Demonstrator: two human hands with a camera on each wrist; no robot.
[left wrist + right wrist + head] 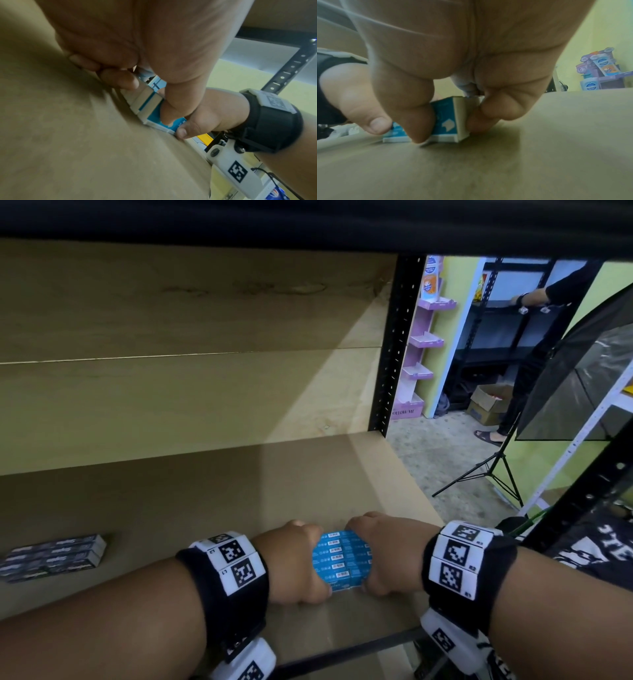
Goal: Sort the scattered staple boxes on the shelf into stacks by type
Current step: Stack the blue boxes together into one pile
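A block of several blue staple boxes (342, 559) stands on the brown shelf board (222, 501) near its front right. My left hand (298, 559) grips the block's left side and my right hand (376, 556) grips its right side, so the boxes are squeezed together between them. In the left wrist view my thumb and curled fingers clamp the blue boxes (150, 112) against the board. The right wrist view shows thumb and fingers pinching the end of the blue boxes (447, 121). A stack of grey and black staple boxes (51, 556) lies at the far left.
The shelf's dark metal front rail (342, 652) runs just below my wrists. A black perforated upright (394, 354) marks the right end of the shelf. Beyond it are a purple display stand (421, 354), a light tripod (493, 470) and a person (534, 337) at another rack.
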